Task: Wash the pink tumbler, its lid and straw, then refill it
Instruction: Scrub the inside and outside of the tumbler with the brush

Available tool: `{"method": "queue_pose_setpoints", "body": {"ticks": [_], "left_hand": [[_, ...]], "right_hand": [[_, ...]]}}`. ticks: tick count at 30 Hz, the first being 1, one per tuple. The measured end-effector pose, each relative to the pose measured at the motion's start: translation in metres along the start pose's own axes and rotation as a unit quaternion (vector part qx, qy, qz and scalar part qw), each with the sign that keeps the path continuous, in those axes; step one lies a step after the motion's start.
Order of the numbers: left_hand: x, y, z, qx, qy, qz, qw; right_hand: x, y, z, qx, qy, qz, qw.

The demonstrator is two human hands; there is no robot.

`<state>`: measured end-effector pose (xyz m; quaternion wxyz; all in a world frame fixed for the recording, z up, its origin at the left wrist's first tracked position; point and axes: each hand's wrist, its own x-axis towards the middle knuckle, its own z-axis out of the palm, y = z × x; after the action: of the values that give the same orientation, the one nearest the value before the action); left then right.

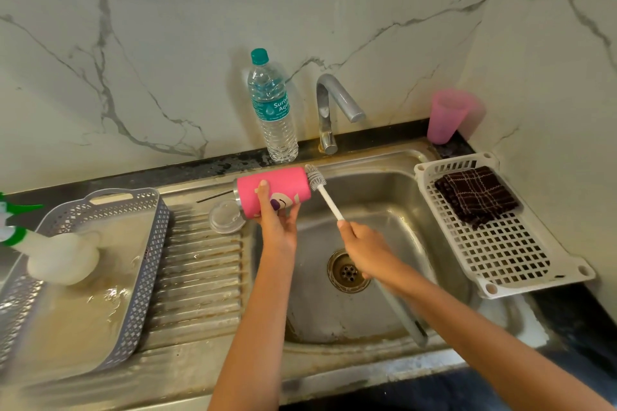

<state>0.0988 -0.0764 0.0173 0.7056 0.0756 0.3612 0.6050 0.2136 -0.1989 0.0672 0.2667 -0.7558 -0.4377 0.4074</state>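
My left hand grips the pink tumbler, which lies on its side above the sink's left rim, its metal-rimmed end to the left and its other end toward the right. My right hand holds the white handle of a bottle brush; the grey bristle head touches the tumbler's right end. The clear lid lies flat on the ribbed drainboard just left of the tumbler. A thin dark straw rests on the drainboard behind the lid.
A steel sink with a drain lies below the tap. A water bottle stands behind. A grey basket with a spray bottle sits left; a white rack with a dark cloth and a pink cup sit right.
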Motion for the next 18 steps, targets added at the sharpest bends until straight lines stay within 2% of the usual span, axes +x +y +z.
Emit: {"method": "queue_pose_setpoints", "body": {"ticks": [2, 7, 13, 18], "left_hand": [[0.002, 0.007, 0.0, -0.013, 0.0, 0.001, 1.0], [-0.017, -0.008, -0.001, 0.043, -0.002, -0.029, 0.999], [-0.004, 0.005, -0.001, -0.014, 0.01, -0.006, 1.0], [-0.015, -0.005, 0.003, 0.024, -0.023, -0.015, 0.999]], "right_hand": [[-0.007, 0.002, 0.001, -0.026, -0.013, -0.008, 1.0], [0.01, -0.008, -0.008, 0.046, 0.023, 0.022, 0.998], [-0.007, 0.008, 0.007, -0.039, -0.006, -0.003, 0.999], [0.006, -0.004, -0.004, 0.077, 0.002, 0.036, 0.996]]}}
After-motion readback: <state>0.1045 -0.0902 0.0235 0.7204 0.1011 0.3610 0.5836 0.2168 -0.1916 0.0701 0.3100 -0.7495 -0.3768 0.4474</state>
